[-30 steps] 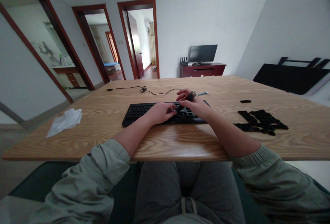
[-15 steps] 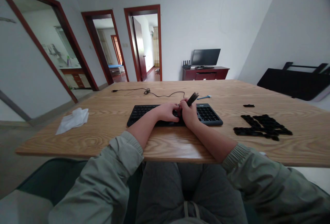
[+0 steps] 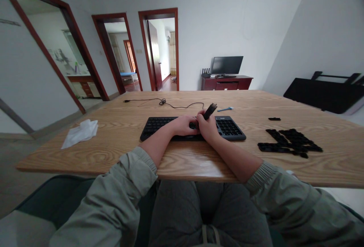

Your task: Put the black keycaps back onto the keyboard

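Head view. My right hand is closed around a black stick-shaped tool, whose upper end projects obliquely above the fingers; its lower end is hidden by my hands. My left hand lies beside the right, palm down with the fingers bent and their tips close to those of the right; whether they grip anything or merely rest, I cannot tell. Both hands are over the middle of a black keyboard, which lies flat and lengthwise before me on the wood-grained worktop, its two ends exposed on either side of my forearms. Behind the keyboard runs a thin black cable, looped in a knot along its length, with a plug at its left end. Near the keyboard's far right corner lies a small blue brush-like implement. Well to the right, small black pieces are gathered in rows and clusters, with a short strip lying apart behind them. To the left lies a crumpled white sheet. Beyond the worktop, a monitor stands on a dark red cabinet.
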The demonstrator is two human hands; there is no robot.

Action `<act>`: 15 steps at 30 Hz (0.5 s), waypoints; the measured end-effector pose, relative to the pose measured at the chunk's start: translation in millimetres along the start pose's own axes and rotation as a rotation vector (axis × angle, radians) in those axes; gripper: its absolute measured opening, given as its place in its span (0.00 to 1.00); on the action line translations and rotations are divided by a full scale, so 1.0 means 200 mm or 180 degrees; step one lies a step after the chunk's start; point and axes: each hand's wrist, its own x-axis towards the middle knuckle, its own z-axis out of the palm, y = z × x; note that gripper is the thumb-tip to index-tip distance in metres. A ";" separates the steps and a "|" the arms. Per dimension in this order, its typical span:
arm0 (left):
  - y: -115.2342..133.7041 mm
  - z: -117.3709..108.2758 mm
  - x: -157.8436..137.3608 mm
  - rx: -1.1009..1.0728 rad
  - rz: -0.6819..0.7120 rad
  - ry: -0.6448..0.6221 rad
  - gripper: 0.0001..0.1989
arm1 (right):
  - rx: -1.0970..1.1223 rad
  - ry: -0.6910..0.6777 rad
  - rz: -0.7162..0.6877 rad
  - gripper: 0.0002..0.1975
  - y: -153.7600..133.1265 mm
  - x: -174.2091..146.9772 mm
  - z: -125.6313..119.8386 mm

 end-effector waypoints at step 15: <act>0.00 -0.05 0.01 -0.0144 -0.0084 0.0069 0.13 | 0.1260 0.0182 0.0103 0.09 -0.11 0.02 -0.01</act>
